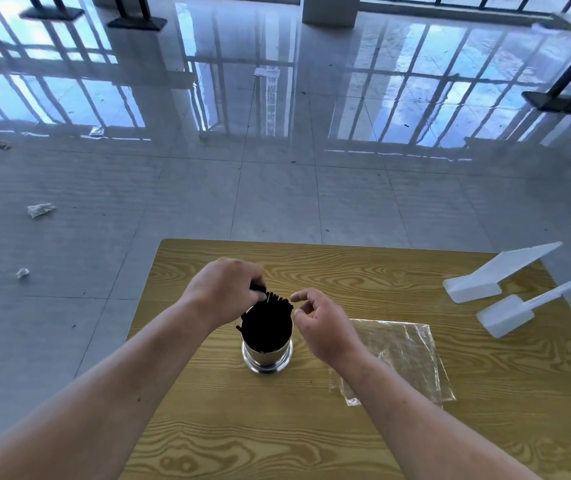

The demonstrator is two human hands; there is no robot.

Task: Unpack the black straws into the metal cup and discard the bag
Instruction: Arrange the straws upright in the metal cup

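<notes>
a head-worn view looking down over a small yellow wood-grain table [312, 438] was shown, with a glossy tiled floor [208, 188] beyond it. a shiny cylindrical metal cup [267, 356] was stood upright near the middle of the table, and a dense bundle of thin black straws [266, 325] was already seated in it, their tips raised above the rim. the left hand [227, 289] was curled over the far left of the bundle, and a few straw tips were pinched in its fingers. the right hand [325, 329] was held just beside the cup on the right, fingers loosely curled, thumb and forefinger close to the tips; nothing was seen held between them. a flat, crinkled clear plastic bag [402, 358] was left lying on the table right of the cup, empty as far as could be judged, so the discarding step appeared not yet done. two white foam pieces [499, 275] were laid at the far right corner. crumpled scraps [39, 210] were scattered on the floor at left.

risk: the tall cup could be tipped if the pinched straws were pulled sideways, and straws could be spilled; the light bag could be slid off the table if brushed by the right forearm.
</notes>
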